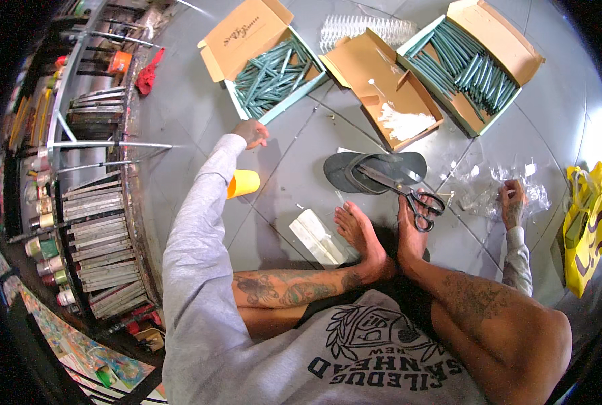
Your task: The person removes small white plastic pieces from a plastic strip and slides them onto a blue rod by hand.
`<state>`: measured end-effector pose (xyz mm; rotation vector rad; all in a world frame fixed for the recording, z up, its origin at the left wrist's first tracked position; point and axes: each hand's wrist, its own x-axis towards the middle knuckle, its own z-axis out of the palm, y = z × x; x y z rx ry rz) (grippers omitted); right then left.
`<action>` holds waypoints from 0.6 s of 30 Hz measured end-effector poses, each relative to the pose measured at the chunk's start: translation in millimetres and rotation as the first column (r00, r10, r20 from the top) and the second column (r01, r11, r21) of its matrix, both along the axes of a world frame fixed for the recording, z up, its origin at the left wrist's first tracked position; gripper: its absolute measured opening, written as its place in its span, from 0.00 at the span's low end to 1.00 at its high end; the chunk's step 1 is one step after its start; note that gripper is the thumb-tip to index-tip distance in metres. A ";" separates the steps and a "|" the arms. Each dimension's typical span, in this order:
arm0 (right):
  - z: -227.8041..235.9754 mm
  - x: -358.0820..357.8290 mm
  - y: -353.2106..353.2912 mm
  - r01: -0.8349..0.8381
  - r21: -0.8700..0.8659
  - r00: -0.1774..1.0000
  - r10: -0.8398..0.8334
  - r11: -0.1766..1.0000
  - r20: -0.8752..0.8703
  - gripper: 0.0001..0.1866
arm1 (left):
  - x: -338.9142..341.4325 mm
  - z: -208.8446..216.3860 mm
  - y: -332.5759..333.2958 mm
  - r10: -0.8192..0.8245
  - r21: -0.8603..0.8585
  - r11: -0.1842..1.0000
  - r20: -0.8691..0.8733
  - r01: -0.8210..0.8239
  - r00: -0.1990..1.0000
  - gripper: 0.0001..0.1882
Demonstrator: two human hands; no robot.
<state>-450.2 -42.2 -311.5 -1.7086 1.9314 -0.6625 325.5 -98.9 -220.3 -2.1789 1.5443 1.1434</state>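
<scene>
Beside the near corner of the left box (268, 116) is my left hand (252, 133), loosely bent with fingers a little apart and nothing visible in them. That box holds a loose heap of dark green sticks (274, 77). My right hand (512, 196) is closed on crumpled clear plastic (535, 197) at the right. An orange-yellow cup (244, 183) lies beside my left forearm. Black-handled scissors (423, 208) rest by my foot, their blades across a dark flip-flop (338, 172). A shallow brown box (365, 88) contains small white pieces (405, 123).
A second box (479, 128) of neatly laid green sticks stands at the far right. Behind the boxes lies a white spiky strip (365, 30). A yellow bag (587, 226) is at the right, a white carton (314, 236) by my left foot. A metal rack (68, 128) with jars lines the left.
</scene>
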 end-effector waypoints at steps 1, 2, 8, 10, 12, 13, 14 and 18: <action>-9.2 -2.2 -0.2 -0.081 -0.078 0.995 0.075 0.994 -0.073 0.09 | 8.9 -9.0 -5.4 0.007 0.027 1.000 -0.018 -0.006 1.000 0.12; -12.9 -16.8 4.2 -0.162 -0.137 0.976 0.138 0.977 -0.169 0.09 | 9.4 -21.0 -3.5 -0.030 -0.100 0.995 -0.111 0.019 0.993 0.13; 35.1 11.2 -10.8 -0.136 -0.088 0.855 0.072 0.987 -0.513 0.21 | -144.5 6.8 26.3 -0.178 -0.288 0.950 -0.169 0.124 0.969 0.19; 42.1 14.5 -9.4 -0.188 -0.075 0.895 0.140 0.979 -0.423 0.27 | -188.0 0.3 35.8 -0.234 -0.356 0.927 -0.310 0.116 0.921 0.19; 61.5 26.9 0.7 -0.063 0.079 0.940 0.086 0.995 -0.330 0.29 | -214.1 8.4 31.9 -0.406 -0.518 0.802 -0.106 0.298 0.908 0.21; 61.8 21.9 10.8 -0.114 -0.004 0.920 0.104 0.993 -0.378 0.31 | -214.6 7.5 25.4 -0.380 -0.570 0.764 -0.019 0.303 0.925 0.20; 73.2 28.9 16.3 -0.146 -0.086 0.939 0.111 0.985 -0.325 0.32 | -206.5 3.4 17.9 -0.290 -0.680 0.709 -0.041 0.186 0.956 0.11; 108.3 22.3 37.2 -0.130 -0.031 0.935 0.112 0.991 -0.337 0.31 | -101.3 -45.4 -29.3 0.072 -0.893 0.439 -0.073 -0.097 0.995 0.08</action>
